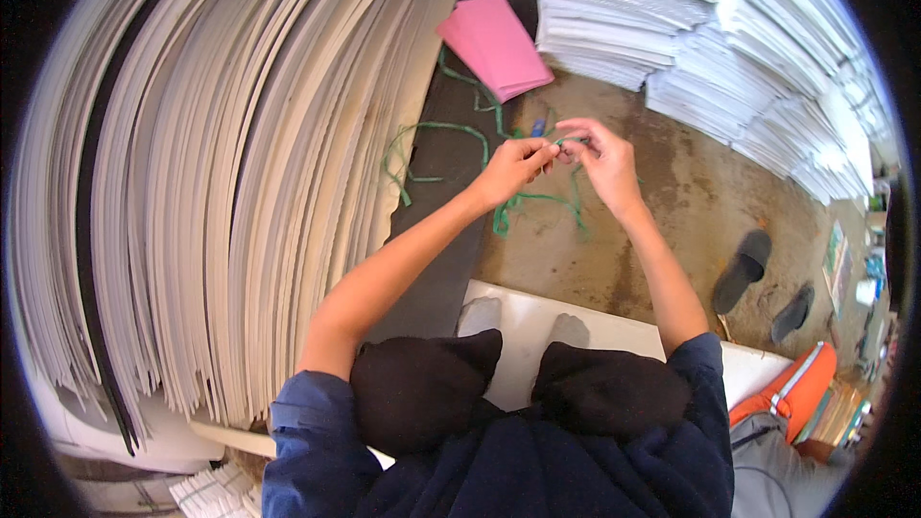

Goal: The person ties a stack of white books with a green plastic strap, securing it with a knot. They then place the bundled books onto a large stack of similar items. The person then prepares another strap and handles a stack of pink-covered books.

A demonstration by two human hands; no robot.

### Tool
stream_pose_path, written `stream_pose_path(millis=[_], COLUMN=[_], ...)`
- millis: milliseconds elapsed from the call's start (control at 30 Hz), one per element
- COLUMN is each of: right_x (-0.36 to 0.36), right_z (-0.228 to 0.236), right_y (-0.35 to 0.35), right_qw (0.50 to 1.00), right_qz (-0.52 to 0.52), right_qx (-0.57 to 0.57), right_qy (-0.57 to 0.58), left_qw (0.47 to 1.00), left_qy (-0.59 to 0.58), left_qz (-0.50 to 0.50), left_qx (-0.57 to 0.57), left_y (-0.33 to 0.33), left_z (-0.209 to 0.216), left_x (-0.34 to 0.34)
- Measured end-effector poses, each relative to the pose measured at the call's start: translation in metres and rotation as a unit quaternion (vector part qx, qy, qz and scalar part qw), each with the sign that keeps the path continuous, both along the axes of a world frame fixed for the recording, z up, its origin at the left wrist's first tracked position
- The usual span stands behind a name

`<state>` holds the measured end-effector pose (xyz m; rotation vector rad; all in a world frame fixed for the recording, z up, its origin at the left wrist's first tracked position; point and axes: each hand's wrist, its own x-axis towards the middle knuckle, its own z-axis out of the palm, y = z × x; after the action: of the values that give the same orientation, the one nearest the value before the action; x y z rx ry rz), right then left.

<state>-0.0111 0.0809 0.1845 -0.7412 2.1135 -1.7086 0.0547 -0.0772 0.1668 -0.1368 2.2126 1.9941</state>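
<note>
While pinching green string (573, 140) with left hand (518, 168) and right hand (604, 161), holds both close together over stained floor (686, 201), near pink paper (497, 46), well apart from dark slippers (741, 273).

Rm over flr (686, 182) nr slippers (743, 273); paper pile (240, 182) blocks L, green cord (501, 221) ctr.

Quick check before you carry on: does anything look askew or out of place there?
Slightly. The pink sheets lie fanned, edges out of line. The green string, held by the left hand and right hand, trails in untidy loops. Two dark slippers lie apart on the stained floor.
</note>
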Motion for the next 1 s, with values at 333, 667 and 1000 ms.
stream_pose_path(millis=[333, 667, 1000], right_x=[-0.107, -0.153, -0.078], right_z=[0.139, 0.114, 0.113], right_y=[0.192, 0.305, 0.078], right_qw=[0.899, 0.823, 0.967], right_qz=[-0.361, -0.492, -0.137], right_qx=[-0.160, -0.221, 0.010], right_qy=[0.190, 0.179, 0.216], left_qw=[0.974, 0.972, 0.988], left_qy=[0.160, 0.157, 0.139], left_qz=[-0.036, 0.102, 0.020], left_qx=[-0.157, -0.143, -0.059], left_y=[-0.053, -0.129, -0.044], left_z=[0.109, 0.146, 0.159], left_x=[-0.032, -0.017, -0.039])
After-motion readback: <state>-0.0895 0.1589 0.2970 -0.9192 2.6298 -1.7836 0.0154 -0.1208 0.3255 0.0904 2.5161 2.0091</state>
